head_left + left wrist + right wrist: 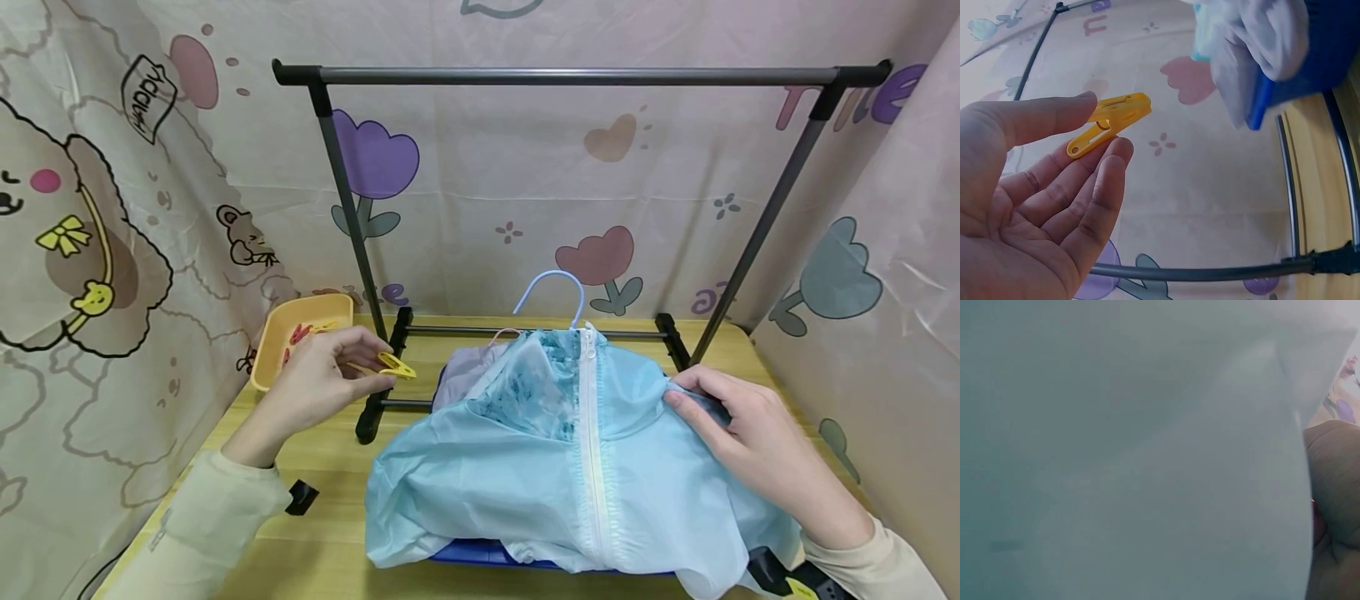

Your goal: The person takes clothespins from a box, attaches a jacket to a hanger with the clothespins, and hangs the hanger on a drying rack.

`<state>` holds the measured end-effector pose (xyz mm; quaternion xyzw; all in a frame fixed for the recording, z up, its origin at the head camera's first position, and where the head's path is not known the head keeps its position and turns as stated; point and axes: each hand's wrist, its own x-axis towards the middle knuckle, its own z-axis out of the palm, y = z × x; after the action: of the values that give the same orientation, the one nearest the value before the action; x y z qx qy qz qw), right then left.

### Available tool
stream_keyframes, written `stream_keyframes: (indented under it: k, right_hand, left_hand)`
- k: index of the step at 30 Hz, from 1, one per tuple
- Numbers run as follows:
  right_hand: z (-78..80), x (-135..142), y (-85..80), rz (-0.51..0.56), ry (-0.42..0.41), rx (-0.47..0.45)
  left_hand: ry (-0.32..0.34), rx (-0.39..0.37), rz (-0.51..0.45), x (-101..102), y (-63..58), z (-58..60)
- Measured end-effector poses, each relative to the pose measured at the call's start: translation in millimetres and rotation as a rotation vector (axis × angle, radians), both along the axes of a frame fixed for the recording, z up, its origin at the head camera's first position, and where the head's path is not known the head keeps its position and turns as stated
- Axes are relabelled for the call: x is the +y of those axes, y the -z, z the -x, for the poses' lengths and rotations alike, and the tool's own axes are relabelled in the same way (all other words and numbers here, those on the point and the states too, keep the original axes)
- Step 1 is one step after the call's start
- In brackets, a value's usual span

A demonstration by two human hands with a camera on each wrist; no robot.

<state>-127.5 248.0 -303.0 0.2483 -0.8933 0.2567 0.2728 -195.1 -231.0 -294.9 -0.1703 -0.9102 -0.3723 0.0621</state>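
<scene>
Head view: two hands at a light blue zip-front jacket (517, 492), which lies spread above the tabletop (300, 554).
Left hand (322, 372): thumb and fingers pinch a yellow clip (396, 367) in the air, between the yellow box and the jacket; the left wrist view shows the thumb along its upper arm.
Right hand (757, 433): thumb and fingers pinch the jacket's shoulder; pale cloth fills most of the right wrist view, hiding the fingertips there.
Hanger (581, 302): pale blue hook, rising upright out of the jacket's neck.
Zip (591, 450): white, running down the jacket's front.
Blue basket (480, 552): beneath the jacket, mostly hidden by it.
Lilac cloth (467, 377): just left of the jacket's collar, partly behind it.
Yellow box (315, 312): at the back left, with red and yellow pieces inside.
Black rack (577, 77): standing behind the jacket.
Curtain (465, 283): printed with flowers and hearts, behind the rack.
</scene>
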Motion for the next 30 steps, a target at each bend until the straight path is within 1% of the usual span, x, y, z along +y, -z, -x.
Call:
stream_keyframes:
  k: [12, 15, 22, 30]
  right_hand:
    - [-0.5, 0, 0.7, 0.006, 0.000, 0.003]
    - [-0.6, 0, 0.7, 0.007, 0.001, 0.003]
    - [-0.9, 0, 0.5, 0.006, 0.006, 0.007]
    - [-0.8, 0, 1.1, 0.007, 0.006, 0.008]
  left_hand:
    - [0.035, -0.020, -0.080, 12, -14.8, -19.8]
    - [0.050, -0.024, -0.102, 14, -17.9, -23.6]
    - [0.074, -0.026, -0.120, 18, -24.6, -32.2]
    - [0.119, -0.043, -0.193, 23, -31.0, -40.0]
